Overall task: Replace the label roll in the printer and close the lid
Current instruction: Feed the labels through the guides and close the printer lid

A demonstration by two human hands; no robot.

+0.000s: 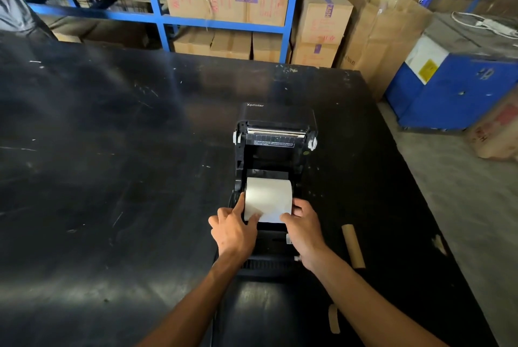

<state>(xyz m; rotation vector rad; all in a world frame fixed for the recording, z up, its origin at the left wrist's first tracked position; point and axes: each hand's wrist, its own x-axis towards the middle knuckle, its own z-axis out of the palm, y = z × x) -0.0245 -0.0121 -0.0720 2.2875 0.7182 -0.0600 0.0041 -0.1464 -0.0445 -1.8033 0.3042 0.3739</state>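
Broadly, the wide black scuffed worktable (112,178) carries everything, and on it, toward the right, sits the black plastic label printer (276,150) with its lid (280,116) swung up and back, the metal print bar showing under the raised edge. Inside the open bay lies the white paper label roll (268,195), seated between the side guides with its loose leading sheet drawn toward the person. The left hand (235,230) has its fingers spread along the roll's left edge, thumb pressing down on the sheet's near left corner; the right hand (302,227) has its fingers curled at the roll's right edge, thumb on the near right corner. Neither hand is closed round the roll; both pin and steer the paper. To do this step well, I would judge that the sheet should be kept square to the guides, drawn flat and even on both sides so it overhangs the exit slot before the lid comes down; a skewed or slack sheet would likely jam. Just right of the printer rests the bare brown cardboard core (353,245), presumably the spent roll, clear of the work.
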